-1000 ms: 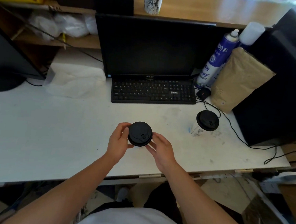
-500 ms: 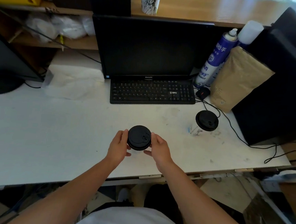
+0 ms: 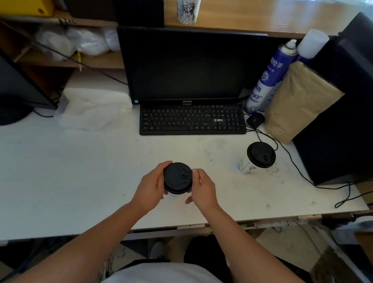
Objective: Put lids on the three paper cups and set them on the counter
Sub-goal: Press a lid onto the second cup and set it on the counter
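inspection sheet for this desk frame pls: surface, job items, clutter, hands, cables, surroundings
Surface: white desk, scuffed and stained toward the right.
Job's things: black lid held over a cup that is almost wholly hidden; lidded cup standing on the desk to the right; white printed cup on the wooden counter, its top out of frame.
Clutter: keyboard, spray can, brown paper bag, white plastic wrap.
Grip: left hand and right hand both on the lid's rim.
Cables: black cables trailing across the desk's right side.
Surroundings: monitor, shelf with bags, black box at right.
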